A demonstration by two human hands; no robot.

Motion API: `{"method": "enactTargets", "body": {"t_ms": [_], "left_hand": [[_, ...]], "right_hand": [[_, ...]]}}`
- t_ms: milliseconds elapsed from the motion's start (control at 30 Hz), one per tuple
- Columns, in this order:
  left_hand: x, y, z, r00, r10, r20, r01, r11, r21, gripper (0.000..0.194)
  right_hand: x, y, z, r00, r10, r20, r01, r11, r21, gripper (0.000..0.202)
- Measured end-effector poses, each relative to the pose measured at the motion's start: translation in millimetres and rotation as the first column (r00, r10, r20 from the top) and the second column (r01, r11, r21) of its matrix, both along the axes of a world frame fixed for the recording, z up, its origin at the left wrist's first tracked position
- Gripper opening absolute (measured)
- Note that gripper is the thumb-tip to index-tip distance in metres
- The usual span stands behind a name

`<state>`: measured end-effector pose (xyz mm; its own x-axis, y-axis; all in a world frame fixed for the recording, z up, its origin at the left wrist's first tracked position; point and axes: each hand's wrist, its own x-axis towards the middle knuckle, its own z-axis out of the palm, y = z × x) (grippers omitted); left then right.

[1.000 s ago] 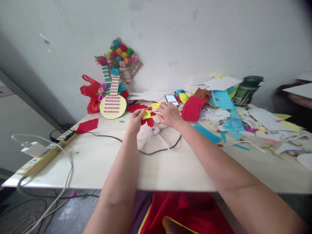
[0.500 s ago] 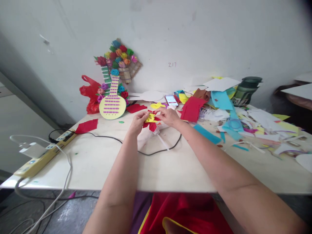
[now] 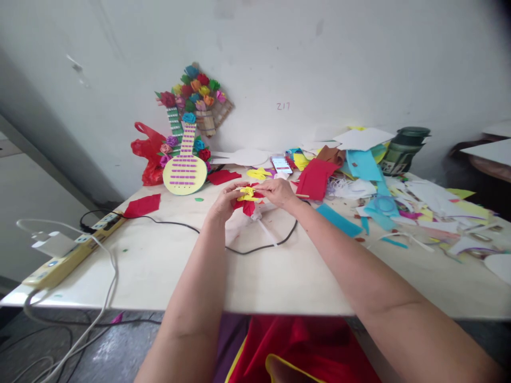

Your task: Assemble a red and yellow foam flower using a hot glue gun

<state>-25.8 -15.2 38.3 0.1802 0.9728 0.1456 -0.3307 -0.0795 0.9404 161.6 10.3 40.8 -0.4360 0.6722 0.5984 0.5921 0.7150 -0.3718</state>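
Flower [image 3: 248, 198] pinched in left hand [image 3: 225, 202], likely mid-shaping.
Close against right hand [image 3: 280, 192], grip unclear; calls for steady holding next.

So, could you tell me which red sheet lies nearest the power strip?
The leftmost red sheet, close beside the power strip; the others lie farther right.
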Motion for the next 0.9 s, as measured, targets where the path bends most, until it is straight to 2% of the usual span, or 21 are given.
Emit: {"method": "enactTargets", "body": {"t_ms": [267, 400, 700, 900], "left_hand": [[-5, 3, -1.8, 0.989, -0.068, 0.134, 0.087, 0.987, -0.138, 0.033], [-3, -2, 1.7, 0.987, -0.036, 0.159, 0.068, 0.978, -0.198, 0.029], [0, -7, 7.0, 0.985, -0.007, 0.175, 0.043, 0.978, -0.205, 0.030], [-3, -3, 2.5, 0.992, 0.018, 0.129, 0.002, 0.988, -0.155, 0.026]], "right_hand": [[-1, -4, 5.6, 0.978, -0.024, 0.208, -0.010, 0.987, 0.161, 0.029], [-1, -7, 8.3, 0.963, -0.053, 0.264, -0.014, 0.970, 0.243, 0.031], [-3, -24, 16.6, 0.919, -0.118, 0.376, -0.019, 0.940, 0.341, 0.036], [-3, -25, 15.1, 0.912, -0.132, 0.389, -0.020, 0.931, 0.364, 0.036]]}}
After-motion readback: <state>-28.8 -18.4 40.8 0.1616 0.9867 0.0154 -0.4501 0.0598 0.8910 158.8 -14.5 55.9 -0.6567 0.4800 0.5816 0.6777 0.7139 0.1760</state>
